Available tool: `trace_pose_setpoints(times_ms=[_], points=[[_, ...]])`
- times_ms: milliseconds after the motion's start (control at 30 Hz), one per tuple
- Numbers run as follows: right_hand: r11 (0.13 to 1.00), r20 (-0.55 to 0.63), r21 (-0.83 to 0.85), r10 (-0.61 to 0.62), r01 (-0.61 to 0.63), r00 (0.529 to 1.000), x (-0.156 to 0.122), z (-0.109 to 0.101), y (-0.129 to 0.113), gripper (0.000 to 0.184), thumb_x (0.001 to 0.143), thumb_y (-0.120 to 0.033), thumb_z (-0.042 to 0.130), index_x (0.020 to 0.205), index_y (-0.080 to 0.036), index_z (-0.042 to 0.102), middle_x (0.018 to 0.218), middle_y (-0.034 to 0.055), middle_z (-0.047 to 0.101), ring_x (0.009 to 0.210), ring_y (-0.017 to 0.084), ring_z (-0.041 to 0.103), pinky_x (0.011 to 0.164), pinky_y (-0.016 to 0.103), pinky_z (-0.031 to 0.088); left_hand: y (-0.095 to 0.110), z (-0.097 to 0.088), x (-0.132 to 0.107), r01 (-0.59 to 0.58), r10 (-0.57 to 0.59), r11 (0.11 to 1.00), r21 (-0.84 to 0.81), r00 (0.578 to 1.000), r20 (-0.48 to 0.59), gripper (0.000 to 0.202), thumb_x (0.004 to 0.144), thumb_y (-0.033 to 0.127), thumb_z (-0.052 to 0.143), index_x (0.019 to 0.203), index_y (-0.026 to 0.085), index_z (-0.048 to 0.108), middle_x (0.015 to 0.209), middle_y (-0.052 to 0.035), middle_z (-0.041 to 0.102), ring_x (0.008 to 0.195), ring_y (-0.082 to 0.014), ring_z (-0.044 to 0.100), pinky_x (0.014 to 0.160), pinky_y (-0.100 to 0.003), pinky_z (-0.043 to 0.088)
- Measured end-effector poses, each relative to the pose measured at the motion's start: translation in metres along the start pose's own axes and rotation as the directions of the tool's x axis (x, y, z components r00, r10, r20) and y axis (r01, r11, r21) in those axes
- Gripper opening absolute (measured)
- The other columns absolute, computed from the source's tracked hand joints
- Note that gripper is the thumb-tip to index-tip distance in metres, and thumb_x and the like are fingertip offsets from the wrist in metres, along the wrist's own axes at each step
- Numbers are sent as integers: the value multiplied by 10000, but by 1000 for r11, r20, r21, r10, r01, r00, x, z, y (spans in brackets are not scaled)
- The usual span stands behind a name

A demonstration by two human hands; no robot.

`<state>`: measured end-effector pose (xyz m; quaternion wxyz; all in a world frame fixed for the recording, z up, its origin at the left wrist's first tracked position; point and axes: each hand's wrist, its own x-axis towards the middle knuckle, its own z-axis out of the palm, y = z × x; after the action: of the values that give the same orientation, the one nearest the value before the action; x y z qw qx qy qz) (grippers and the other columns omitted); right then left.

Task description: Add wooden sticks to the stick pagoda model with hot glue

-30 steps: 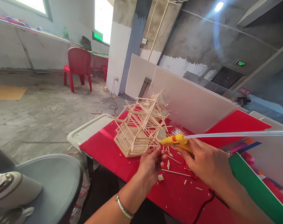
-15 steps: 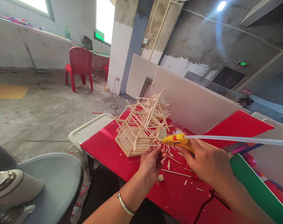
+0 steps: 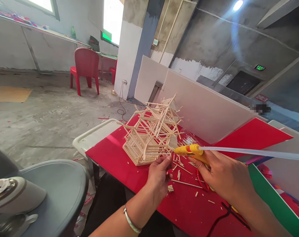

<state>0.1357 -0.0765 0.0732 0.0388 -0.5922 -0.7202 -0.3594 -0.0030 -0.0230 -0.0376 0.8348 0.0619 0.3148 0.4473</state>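
A model building made of thin wooden sticks (image 3: 151,131) stands on a red tabletop (image 3: 110,148). My left hand (image 3: 160,172) is at its near right corner, thumb and fingertips pinched together on what looks like a short wooden stick, mostly hidden by the fingers. In my right hand (image 3: 220,171) is a yellow hot glue gun (image 3: 192,150), its nozzle pointing left towards those fingertips. A long translucent glue stick (image 3: 248,152) runs out of the gun's back to the right. Whether the nozzle touches the stick or the model, I cannot tell.
Loose cut sticks (image 3: 186,183) and red-handled pliers or cutters (image 3: 201,179) lie near my right hand. A black cord (image 3: 218,217) crosses the table's front. White boards (image 3: 201,98) lean behind. At left, a grey stool (image 3: 62,184) bears a white pot (image 3: 21,194).
The glue gun and my right hand have shifted slightly right and down, a little away from my left fingertips. The view has tilted slightly. My left hand stays at the model's corner.
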Motion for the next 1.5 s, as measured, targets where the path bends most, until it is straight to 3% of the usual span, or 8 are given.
trace_pose_setpoints(times_ms=[133,267,433,700,1067,1500], points=[[1000,8,1,15,-15,1000,1,0,1,374,925,-545,413,895,-215,586,639,-6,612,561,174,597,498,273,247,-7,-6,-6,-179,180,983,41,984,-21,284,566,293,860,730,128,699,747,-18,598,614,-95,543,450,-182,440],[999,13,4,32,-32,999,3,2,0,404,907,-578,429,915,-215,606,652,-2,628,546,167,583,481,268,222,-4,-8,-3,-311,311,950,14,950,-11,301,542,325,868,708,138,700,756,-5,599,594,-85,536,507,-207,474],[999,31,2,40,-40,999,7,1,-2,400,915,-563,421,885,-213,612,632,8,627,522,162,574,464,266,199,3,-11,2,-311,311,950,-3,950,17,291,558,315,859,728,144,696,757,-17,639,583,-95,554,519,-223,488],[999,31,44,1,-2,1000,14,-2,-8,340,917,-525,444,933,-222,599,706,8,661,581,170,618,490,275,295,13,-22,-2,-360,359,933,17,933,21,266,577,302,853,725,139,705,759,-30,654,653,-117,571,580,-239,500],[998,29,55,-11,9,1000,21,-2,-19,308,917,-494,455,937,-223,601,726,4,669,611,169,626,487,266,280,18,-27,-8,-348,348,937,29,937,31,243,616,300,835,743,134,710,769,-35,647,697,-124,571,602,-233,488],[997,-27,73,15,-13,1000,20,2,-17,408,920,-544,444,984,-189,634,673,24,658,577,176,608,510,269,324,18,-27,-7,-347,347,938,10,938,23,271,579,313,851,727,134,712,769,-44,664,683,-134,586,595,-251,506]])
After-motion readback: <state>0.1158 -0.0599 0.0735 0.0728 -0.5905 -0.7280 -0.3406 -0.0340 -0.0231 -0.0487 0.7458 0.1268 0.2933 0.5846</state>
